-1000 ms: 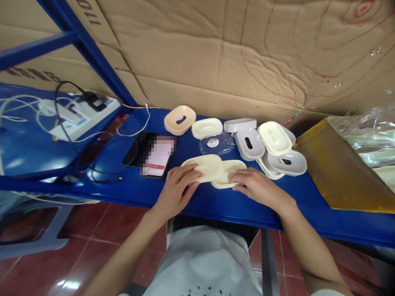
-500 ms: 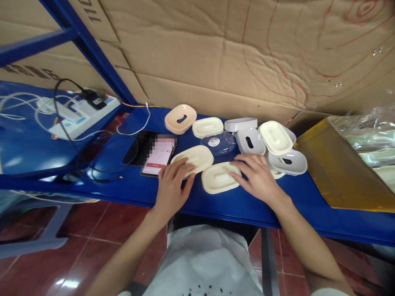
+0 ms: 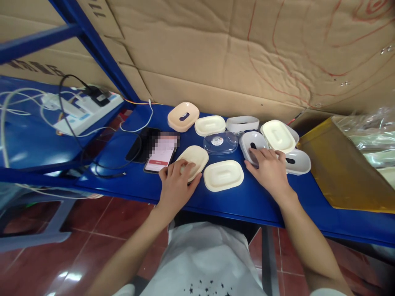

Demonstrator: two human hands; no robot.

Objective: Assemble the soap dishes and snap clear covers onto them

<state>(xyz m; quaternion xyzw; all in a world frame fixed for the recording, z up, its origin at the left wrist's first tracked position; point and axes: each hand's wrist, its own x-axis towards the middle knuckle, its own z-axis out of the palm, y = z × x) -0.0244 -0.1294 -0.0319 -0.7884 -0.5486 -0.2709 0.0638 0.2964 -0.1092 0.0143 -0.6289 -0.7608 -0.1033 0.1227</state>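
My left hand [image 3: 177, 181] grips a cream oval soap dish [image 3: 199, 156], fingers over its near end and thumb along its right edge. The dish is turned at a slant on the blue table. Just right of it, a second cream dish [image 3: 224, 176] with a raised middle ridge lies flat, untouched. Farther right, my right hand [image 3: 271, 172] has its fingers inside a grey oval dish [image 3: 250, 142] with a dark slot, thumb at its near side. That hand partly covers another grey dish [image 3: 298, 161].
Behind lie a peach dish [image 3: 183, 117], a cream dish [image 3: 210, 125], a clear lid [image 3: 220, 144], a grey dish on its side [image 3: 242, 124] and a stacked cream dish [image 3: 279, 135]. A phone [image 3: 163, 152] and cables are left; a cardboard box [image 3: 327, 168] stands right.
The two cream dishes, overlapping before, now lie apart; the left one has turned in my left hand. My right hand let go of the other and moved right onto the grey dish.
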